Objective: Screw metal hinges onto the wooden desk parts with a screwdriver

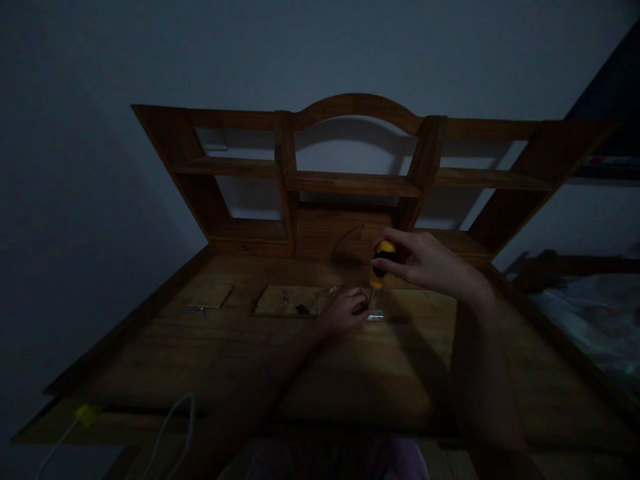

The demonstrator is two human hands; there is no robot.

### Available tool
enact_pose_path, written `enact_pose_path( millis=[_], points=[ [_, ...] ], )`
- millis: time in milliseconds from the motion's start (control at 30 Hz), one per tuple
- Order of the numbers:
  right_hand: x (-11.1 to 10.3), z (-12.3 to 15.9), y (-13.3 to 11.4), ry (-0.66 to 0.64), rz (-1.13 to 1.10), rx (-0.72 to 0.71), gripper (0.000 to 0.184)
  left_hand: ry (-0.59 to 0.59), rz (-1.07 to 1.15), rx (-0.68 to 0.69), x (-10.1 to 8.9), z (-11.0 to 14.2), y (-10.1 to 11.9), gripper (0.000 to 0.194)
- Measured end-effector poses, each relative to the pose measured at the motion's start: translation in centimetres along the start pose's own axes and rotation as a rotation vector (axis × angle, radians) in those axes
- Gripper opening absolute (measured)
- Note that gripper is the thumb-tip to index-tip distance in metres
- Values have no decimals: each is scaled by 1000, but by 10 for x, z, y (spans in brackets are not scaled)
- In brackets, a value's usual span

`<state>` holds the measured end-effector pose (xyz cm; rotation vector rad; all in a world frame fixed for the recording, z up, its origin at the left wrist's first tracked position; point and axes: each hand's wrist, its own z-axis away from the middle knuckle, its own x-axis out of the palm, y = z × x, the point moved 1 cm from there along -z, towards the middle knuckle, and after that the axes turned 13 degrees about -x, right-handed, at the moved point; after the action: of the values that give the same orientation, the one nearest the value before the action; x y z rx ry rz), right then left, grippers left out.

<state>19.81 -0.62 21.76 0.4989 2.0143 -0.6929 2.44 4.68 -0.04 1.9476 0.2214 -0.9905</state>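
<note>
The scene is dim. My right hand (425, 261) is closed around the yellow and black handle of a screwdriver (381, 263), held upright with its thin shaft pointing down at a small shiny metal piece (375, 315) on the wooden desk (320, 360). My left hand (346, 310) rests on the desk just left of the shaft's tip, fingers curled in a pinch near the metal piece; what they hold is too dark to make out.
A wooden hutch with shelves (350, 177) stands at the desk's back against a pale wall. A flat wooden board (295, 301) and a smaller one (213, 295) lie left of my hands, with small screws (195, 310) nearby. A white cable (173, 420) runs off the front left.
</note>
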Motion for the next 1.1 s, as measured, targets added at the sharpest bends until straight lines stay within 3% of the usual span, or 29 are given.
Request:
enact_pose_path(
  millis=[200,400,600,833,1100],
  points=[
    [9,-6,6,86,228,117,29,18,28,47,0,-1,0,19],
    [0,-2,4,25,39,35,17,8,50,59,2,-2,-3,18],
    [-3,2,6,22,3,101,18,15,57,79,1,-2,-3,20],
    [7,-6,4,60,341,153,35,0,59,60,0,-2,-1,17],
    [1,4,2,-3,109,40,31,-1,45,41,3,-2,-3,20]
  ],
)
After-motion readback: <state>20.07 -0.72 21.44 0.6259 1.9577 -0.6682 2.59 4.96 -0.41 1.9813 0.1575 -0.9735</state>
